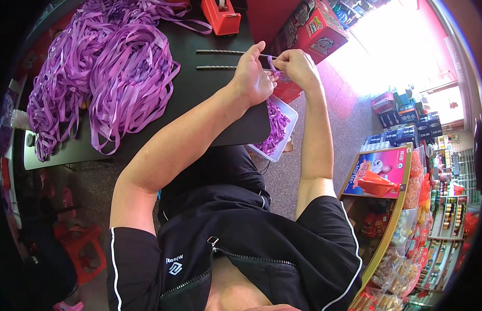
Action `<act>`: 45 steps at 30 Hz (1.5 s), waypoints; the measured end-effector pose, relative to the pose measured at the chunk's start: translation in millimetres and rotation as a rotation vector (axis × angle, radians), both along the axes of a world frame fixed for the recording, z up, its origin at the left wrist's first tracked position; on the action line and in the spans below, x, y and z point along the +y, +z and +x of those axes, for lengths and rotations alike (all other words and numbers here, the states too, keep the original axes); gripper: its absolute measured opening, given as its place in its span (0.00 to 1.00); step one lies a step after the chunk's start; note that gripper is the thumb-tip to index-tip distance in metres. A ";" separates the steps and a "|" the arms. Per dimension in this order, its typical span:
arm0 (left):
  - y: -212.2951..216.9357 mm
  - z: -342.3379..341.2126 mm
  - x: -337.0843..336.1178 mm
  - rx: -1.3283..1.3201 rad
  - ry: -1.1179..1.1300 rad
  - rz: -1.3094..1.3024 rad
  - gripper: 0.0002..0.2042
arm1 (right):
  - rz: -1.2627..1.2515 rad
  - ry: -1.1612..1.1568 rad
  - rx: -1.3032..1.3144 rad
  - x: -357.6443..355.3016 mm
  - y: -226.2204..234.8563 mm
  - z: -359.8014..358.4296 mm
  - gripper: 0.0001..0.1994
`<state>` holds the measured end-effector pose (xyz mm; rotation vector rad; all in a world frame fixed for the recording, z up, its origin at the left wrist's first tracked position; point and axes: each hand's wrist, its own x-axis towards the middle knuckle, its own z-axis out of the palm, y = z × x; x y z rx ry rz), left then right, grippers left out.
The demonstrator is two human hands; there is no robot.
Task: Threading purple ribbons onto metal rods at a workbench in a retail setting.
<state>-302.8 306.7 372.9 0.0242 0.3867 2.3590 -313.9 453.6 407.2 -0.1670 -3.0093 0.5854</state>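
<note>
Two thin metal rods with twisted shafts, the upper rod and the lower rod, lie side by side and reach past the right edge of the black table. My left hand is in front of them, thumb up and fingers apart, its fingertips close to a short purple ribbon at the rods' right ends. My right hand pinches that ribbon between thumb and fingers. Whether the ribbon is wound round both rods is hard to see. Below the hands, a white plastic bin holds many small purple ribbon pieces.
Large heaps of purple ribbon cover the left of the black table. A red tape dispenser stands at its far edge, near a red carton. To the right are a display case and stacked boxes. A red stool is at lower left.
</note>
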 end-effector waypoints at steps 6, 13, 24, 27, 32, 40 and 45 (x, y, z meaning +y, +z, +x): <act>0.5 -0.1 -0.7 -0.007 0.005 -0.013 0.45 | 0.131 0.052 -0.089 -20.4 20.6 -8.1 0.10; 0.1 0.0 -0.6 0.039 0.000 -0.032 0.46 | -0.034 0.104 -0.067 13.9 7.3 -24.0 0.12; 7.6 7.6 -2.9 0.056 0.038 -0.058 0.46 | -0.367 0.209 -0.130 55.4 -52.5 -38.0 0.17; 7.8 7.6 -1.6 0.047 0.038 -0.064 0.47 | -0.333 0.185 -0.134 62.1 -59.3 -38.6 0.16; 5.7 5.9 -3.8 0.071 0.031 -0.054 0.47 | -0.502 0.088 0.107 49.0 -42.4 -21.0 0.18; 4.3 5.7 -5.1 0.067 0.017 -0.012 0.46 | -0.981 0.048 -0.292 29.1 -55.2 -22.3 0.15; 3.3 -0.5 -2.1 0.069 -0.018 -0.236 0.42 | -1.044 0.017 -0.344 44.7 -70.9 -29.5 0.16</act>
